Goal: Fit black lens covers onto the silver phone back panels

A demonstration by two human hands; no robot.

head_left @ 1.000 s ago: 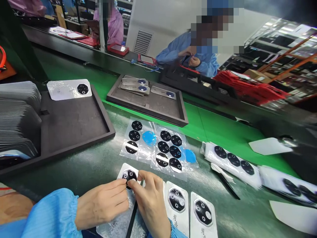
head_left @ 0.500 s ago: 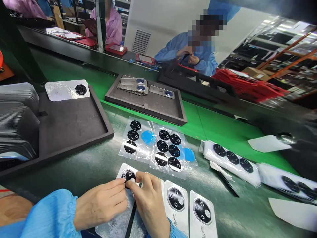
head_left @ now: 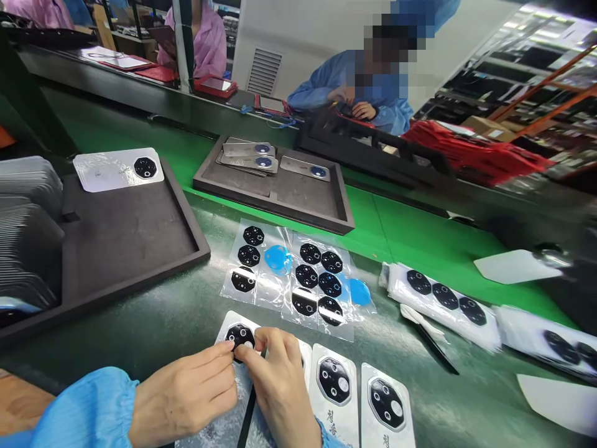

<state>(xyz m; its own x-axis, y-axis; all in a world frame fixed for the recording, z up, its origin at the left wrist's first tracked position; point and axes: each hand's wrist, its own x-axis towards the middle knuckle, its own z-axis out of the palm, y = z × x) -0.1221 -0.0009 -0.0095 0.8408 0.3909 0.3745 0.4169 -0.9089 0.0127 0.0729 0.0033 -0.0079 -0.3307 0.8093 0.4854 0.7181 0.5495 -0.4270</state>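
Note:
My left hand [head_left: 186, 392] and my right hand [head_left: 280, 387] meet over a black octagonal camera lens sticker [head_left: 240, 333] on a silver phone back panel [head_left: 230, 320]. The left fingertips press its left edge, and the right thumb and bent fingers press the lower right. Both hands are closed, partly covering the sticker. Under my right hand lies another panel, mostly hidden. To its right are two panels with black camera areas, a nearer panel [head_left: 347, 415] and an outer panel [head_left: 402, 429]. Beyond the hands lie clear sheets [head_left: 270, 294] carrying several black stickers and blue tabs.
A dark tray [head_left: 198, 250] at left holds many stacked panels [head_left: 28, 233]. Another tray [head_left: 347, 214] with panels stands on the green strip. Wrapped sticker packs [head_left: 396, 280] and black-tipped tweezers-like tool [head_left: 436, 348] lie right. A co-worker in blue [head_left: 321, 81] sits opposite.
The view has shifted slightly. Both hands stay at the same panel, fingers still pressed on the sticker. The co-worker opposite has moved their hands a little.

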